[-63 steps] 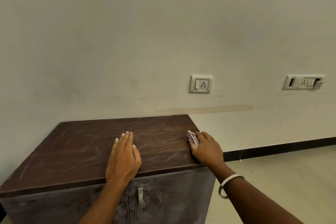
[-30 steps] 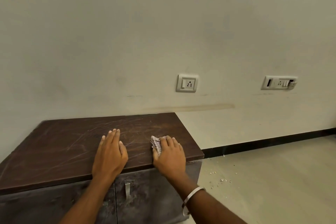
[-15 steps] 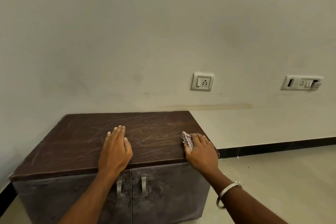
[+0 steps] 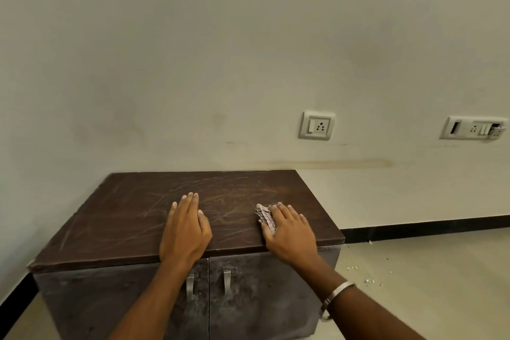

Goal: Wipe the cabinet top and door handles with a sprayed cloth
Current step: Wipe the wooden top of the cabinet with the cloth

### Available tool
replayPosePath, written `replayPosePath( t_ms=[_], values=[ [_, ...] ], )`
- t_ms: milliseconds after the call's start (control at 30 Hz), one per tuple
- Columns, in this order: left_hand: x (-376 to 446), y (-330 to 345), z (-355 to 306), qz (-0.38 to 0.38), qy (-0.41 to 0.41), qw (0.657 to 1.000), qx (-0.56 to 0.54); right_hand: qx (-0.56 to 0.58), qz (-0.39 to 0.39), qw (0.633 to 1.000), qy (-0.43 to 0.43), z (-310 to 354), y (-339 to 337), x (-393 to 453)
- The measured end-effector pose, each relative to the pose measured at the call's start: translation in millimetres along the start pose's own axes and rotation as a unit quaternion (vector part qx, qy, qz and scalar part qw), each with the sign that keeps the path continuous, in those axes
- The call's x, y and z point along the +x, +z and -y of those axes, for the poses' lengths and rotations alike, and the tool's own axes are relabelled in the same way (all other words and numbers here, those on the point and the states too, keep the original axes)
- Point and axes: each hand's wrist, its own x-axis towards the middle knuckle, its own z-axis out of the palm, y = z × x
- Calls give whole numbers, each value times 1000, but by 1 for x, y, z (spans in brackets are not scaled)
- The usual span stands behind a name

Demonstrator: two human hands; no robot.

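Head view: cloth [image 4: 265,217], small and bunched, lies on the cabinet top [image 4: 132,218] near its right front edge, long axis running front to back. Right hand [image 4: 289,232] presses it flat, fingers straight, covering most of it. Left hand [image 4: 186,229] rests palm-down, fingers straight and together, at the front middle, well apart from the right. Both doors closed; two metal door handles [image 4: 226,281] hang upright, side by side. Contents hidden. Wall socket [image 4: 317,125] behind; crumbs [image 4: 358,270] on floor at right.

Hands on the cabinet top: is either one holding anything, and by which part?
The right hand presses the cloth flat under its fingers, only its left edge showing. The left hand lies flat, holding nothing.
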Motion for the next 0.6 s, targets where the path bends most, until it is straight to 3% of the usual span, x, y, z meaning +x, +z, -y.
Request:
replayPosePath(
  t_ms=[300,600],
  values=[
    [1,1,1,7,-3,1000,-11,-9,18,995,98,-32,-13,21],
    [1,2,-1,4,-12,1000,-7,15,80,997,11,13,-1,39]
  ],
)
